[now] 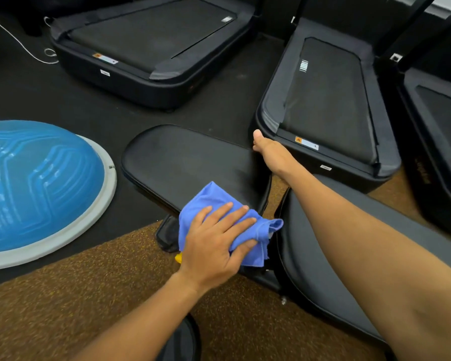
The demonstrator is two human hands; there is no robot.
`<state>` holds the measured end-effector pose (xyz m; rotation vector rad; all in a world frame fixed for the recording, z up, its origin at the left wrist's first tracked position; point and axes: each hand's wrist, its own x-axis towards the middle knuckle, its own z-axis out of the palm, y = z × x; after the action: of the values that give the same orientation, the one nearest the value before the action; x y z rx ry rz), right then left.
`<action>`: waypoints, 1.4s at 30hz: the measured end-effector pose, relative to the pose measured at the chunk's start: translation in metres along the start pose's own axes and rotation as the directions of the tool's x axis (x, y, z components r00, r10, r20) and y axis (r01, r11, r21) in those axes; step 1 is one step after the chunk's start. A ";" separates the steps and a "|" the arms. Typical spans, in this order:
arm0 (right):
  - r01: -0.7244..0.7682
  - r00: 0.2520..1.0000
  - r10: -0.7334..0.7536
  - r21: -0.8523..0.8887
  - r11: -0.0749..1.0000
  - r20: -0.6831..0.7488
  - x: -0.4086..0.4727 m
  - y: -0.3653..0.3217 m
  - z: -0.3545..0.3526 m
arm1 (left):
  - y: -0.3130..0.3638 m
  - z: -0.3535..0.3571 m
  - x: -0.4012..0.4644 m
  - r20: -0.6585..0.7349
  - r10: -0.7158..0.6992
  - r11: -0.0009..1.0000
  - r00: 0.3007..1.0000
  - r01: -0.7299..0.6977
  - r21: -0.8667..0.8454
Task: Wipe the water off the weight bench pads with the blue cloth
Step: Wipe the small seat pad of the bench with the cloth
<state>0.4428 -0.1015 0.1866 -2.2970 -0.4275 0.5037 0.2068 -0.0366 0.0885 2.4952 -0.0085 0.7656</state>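
Note:
The weight bench has two black pads: a far pad (pixel 182 162) in the middle of the view and a near pad (pixel 320 259) at the lower right. My left hand (pixel 214 246) presses the bunched blue cloth (pixel 211 201) onto the near corner of the far pad, fingers spread over it and thumb under its edge. My right hand (pixel 270 152) grips the far pad's right edge, thumb on top, with the fingers hidden behind the rim. I cannot make out water drops on the pads.
A blue half-ball balance trainer (pixel 37 183) lies on the floor at the left. Black treadmill decks (pixel 151 45) (pixel 328 108) stand behind and to the right of the bench. Brown speckled flooring (pixel 89 295) runs under my left arm. A white cable (pixel 18 43) crosses the far left.

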 end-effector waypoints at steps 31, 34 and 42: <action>0.056 0.969 -0.175 0.537 0.842 0.173 -0.160 0.009 -0.050 | 0.085 -0.039 0.085 0.441 -0.527 0.194 0.726 0.608 -0.770; 0.063 0.965 -0.191 0.551 0.832 0.177 -0.173 -0.004 -0.059 | 0.080 -0.057 0.089 0.462 -0.443 0.285 0.768 0.609 -0.740; -0.025 0.972 -0.089 0.471 0.882 0.219 -0.188 -0.008 -0.084 | 0.054 -0.071 0.088 0.525 -0.271 0.422 0.807 0.589 -0.689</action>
<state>0.3182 -0.2283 0.2905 -1.7632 -0.4037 0.7756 0.2352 -0.0361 0.2101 1.5167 0.1323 0.0173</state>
